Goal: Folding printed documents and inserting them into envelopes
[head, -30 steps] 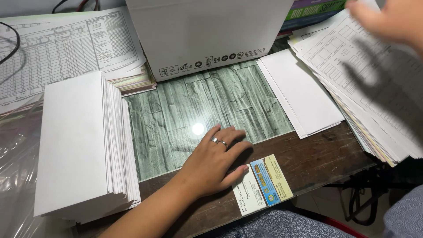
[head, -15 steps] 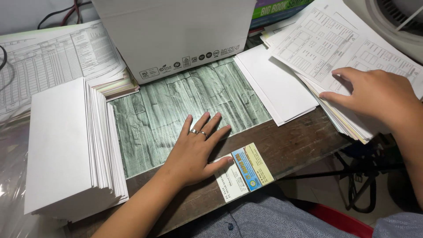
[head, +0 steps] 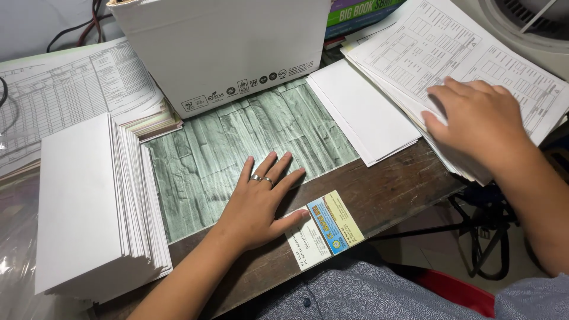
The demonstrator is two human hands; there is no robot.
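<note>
Printed forms (head: 474, 59), a fanned pile at the desk's right edge, lie under the right hand (head: 477, 121), whose fingers curl loosely onto the top sheet, gripping nothing, apparently to steady the pile. The left hand (head: 261, 201) rests flat and spread on the green stone-patterned mat (head: 201, 154), thumb touching one small card (head: 323, 228). One tall stack of white envelopes (head: 95, 201) stands left, one thin pile of blank sheets (head: 361, 112) right of the mat, one white box (head: 225, 47) behind.

This place looks like an office desk for paperwork. A wooden desk (head: 391, 189) carries a thick stack of white envelopes (head: 89, 201), a pile of printed forms (head: 450, 53), a ruled table sheet (head: 65, 95) and a white cardboard box (head: 225, 47). Books (head: 361, 12) lie behind, and cables (head: 71, 26) run along the wall.
</note>
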